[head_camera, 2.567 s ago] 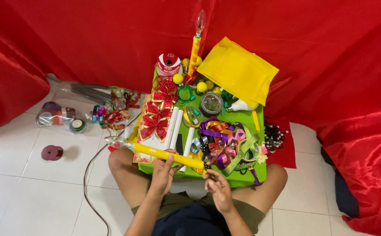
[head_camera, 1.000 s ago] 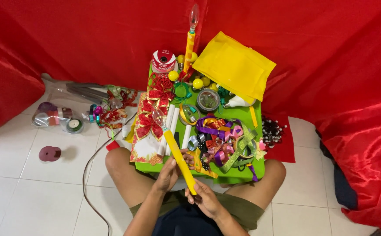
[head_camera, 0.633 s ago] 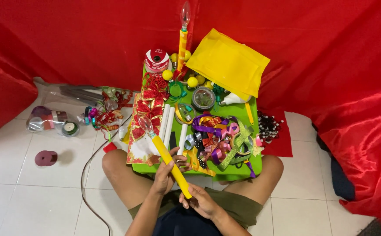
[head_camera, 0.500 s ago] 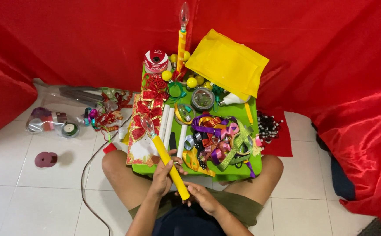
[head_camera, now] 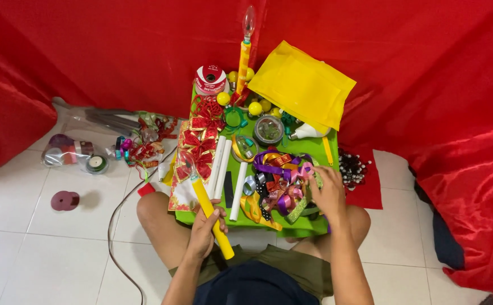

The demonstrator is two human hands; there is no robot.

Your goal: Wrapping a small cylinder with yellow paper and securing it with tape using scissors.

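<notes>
While left hand (head_camera: 204, 234) fingers grip yellow tube (head_camera: 211, 217), right hand (head_camera: 328, 192) rests open-fingered on ribbon pile (head_camera: 280, 183).

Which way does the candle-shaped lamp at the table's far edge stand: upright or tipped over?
Upright: the candle-shaped lamp rises vertically, clear bulb topmost.

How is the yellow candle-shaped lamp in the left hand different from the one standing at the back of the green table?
The held lamp is tilted and gripped by the left hand; the standing lamp is upright and untouched. The held one looks plain yellow, the standing one has orange marks. Both are yellow tubes with a clear bulb on top.
</notes>
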